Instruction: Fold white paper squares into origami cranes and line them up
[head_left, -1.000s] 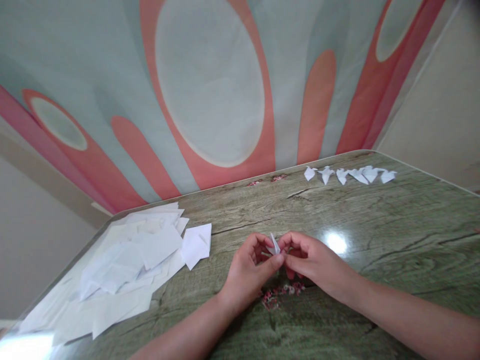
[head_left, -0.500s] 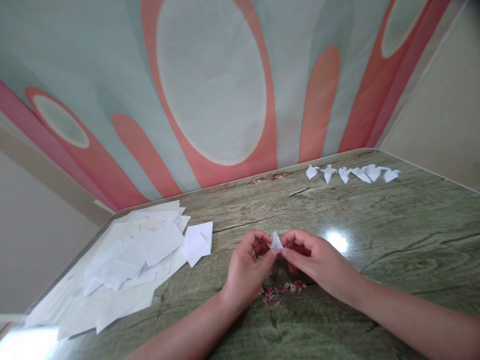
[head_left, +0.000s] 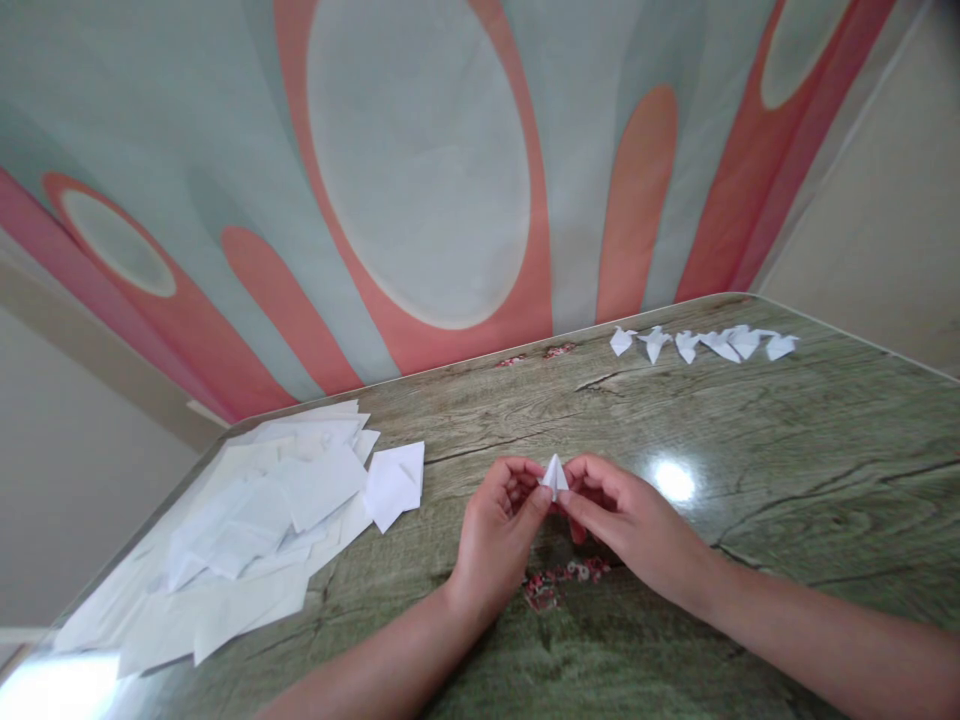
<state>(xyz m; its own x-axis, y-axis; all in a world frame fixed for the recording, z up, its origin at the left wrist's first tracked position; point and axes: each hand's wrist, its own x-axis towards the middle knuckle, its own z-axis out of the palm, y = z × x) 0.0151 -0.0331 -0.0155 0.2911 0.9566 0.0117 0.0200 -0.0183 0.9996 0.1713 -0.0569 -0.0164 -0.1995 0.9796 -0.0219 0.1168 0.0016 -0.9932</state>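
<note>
Between my two hands is a small piece of folded white paper (head_left: 554,474), its pointed tip facing up and a crease running down its middle. My left hand (head_left: 504,525) pinches its left side between thumb and fingers. On the right side, my right hand (head_left: 616,508) grips it the same way, thumb in front and fingers behind. Both thumbs cover the lower part of the paper. The hands are just above the wood-patterned table (head_left: 465,420), fingertips close together.
A wide heap of white paper sheets (head_left: 255,530) covers the table's left side, with small square papers (head_left: 395,485) beside it. Several folded paper birds (head_left: 686,346) stand in a row at the back right. A patterned wall (head_left: 420,180) rises behind the table.
My thumbs have shifted a little lower and apart, and more of the folded paper's front shows. Its point stands slightly higher. The view has moved very slightly.
</note>
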